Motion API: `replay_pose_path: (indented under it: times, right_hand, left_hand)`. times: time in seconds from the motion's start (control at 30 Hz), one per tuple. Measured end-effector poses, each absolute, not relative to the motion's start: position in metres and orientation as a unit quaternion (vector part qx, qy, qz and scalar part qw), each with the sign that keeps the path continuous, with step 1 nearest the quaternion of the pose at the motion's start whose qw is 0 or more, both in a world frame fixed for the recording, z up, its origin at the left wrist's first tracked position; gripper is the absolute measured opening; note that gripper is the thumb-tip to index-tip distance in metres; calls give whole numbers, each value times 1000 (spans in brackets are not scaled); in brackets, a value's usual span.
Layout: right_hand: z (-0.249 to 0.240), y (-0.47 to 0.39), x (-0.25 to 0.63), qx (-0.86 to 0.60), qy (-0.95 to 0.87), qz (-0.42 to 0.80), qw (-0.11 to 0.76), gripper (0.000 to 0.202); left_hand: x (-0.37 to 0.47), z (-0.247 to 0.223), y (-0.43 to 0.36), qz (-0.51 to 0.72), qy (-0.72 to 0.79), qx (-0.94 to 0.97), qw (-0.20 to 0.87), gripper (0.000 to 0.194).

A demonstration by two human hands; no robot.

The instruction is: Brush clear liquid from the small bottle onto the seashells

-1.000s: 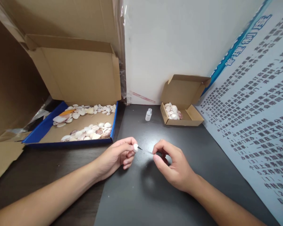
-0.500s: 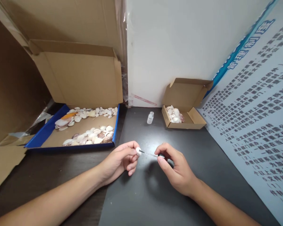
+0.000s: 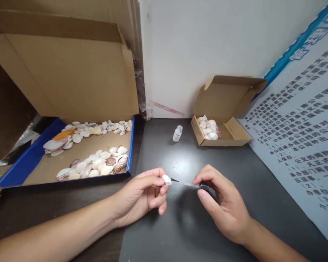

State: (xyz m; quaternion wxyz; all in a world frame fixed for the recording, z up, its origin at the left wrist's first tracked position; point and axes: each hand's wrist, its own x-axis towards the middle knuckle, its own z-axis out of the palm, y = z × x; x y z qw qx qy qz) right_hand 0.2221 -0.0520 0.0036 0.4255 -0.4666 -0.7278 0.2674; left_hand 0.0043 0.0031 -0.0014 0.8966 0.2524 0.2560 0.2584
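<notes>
Blue-walled tray [image 3: 131, 153], mostly white shells [image 3: 94, 163], one speckled brown [image 3: 120, 165].

The shell [image 3: 167, 179] is small, white and rounded, its edge pinched between the thumb and index of the left fingers [image 3: 153, 181]. The brush [image 3: 188, 184] has a dark, thin tip, a clear stem and a black cap; the right fingers [image 3: 209, 201] grip the cap, and the stem points left, nearly level. Its tip is at the shell's edge, contact unclear. The bottle [image 3: 177, 134], small, whitish and uncapped, stands beyond both sets of fingers.
</notes>
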Motion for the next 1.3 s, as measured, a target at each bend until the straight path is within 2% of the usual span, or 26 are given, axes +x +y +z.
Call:
replay_pose_path:
  times: [0.23, 0.9, 1.3]
  right_hand:
    - [7, -54, 218, -468, -751, 258, 389, 17]
    - [11, -54, 217, -458, -743, 274, 403, 11]
    - [11, -56, 218, -439, -744, 292, 410, 10]
  left_hand:
    - [4, 2, 2, 250, 271, 239, 899, 16]
    - [3, 4, 0, 234, 254, 281, 896, 8]
    - [4, 2, -3, 218, 242, 341, 882, 15]
